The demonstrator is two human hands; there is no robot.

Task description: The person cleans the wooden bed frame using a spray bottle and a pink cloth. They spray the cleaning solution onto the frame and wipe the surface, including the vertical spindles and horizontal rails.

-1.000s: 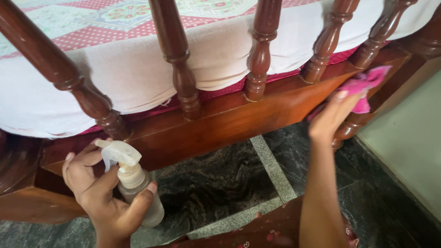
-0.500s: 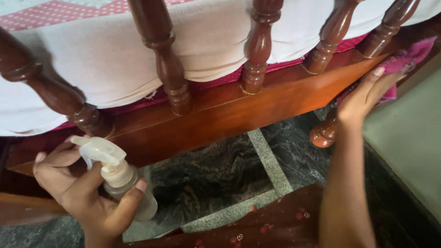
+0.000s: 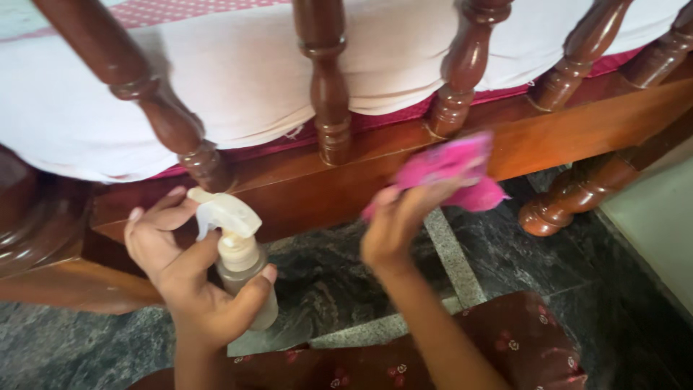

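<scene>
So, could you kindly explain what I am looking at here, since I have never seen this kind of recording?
There is no machine: a person wears a camera on the head, and it looks down at their own two bare hands. The left hand grips a pale spray bottle with a white trigger top. The right hand presses a pink cloth against the polished wooden rail of a bed frame. Turned wooden spindles stand on that rail, with a white-covered mattress behind them. Below is a dark stone floor.
</scene>
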